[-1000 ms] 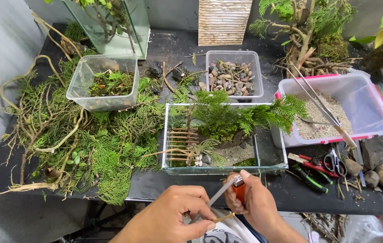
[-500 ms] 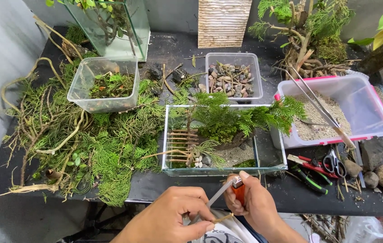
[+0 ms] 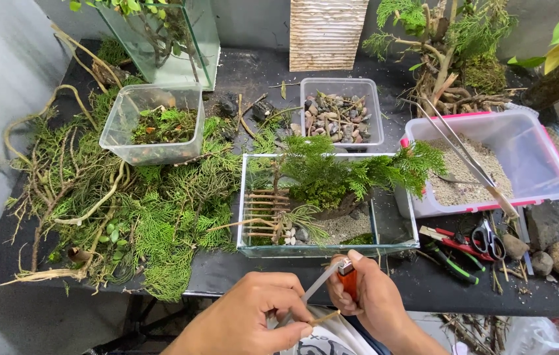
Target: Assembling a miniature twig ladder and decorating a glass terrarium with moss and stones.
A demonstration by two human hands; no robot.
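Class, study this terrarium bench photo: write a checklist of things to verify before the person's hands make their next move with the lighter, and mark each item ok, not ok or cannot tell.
1. Right hand grips the orange lighter upright, thumb at its top: ok.
2. Left hand pinches the thin grey rod, its tip near the lighter's head: ok.
3. Flame lit: cannot tell, none shows.
4. Hands apart from the glass tank: ok, they sit in front of it.
5. Dry roots and green cuttings away from the lighter: ok, they lie to the left.
6. Scissors and pliers out of the hands' way: ok, off to the right.
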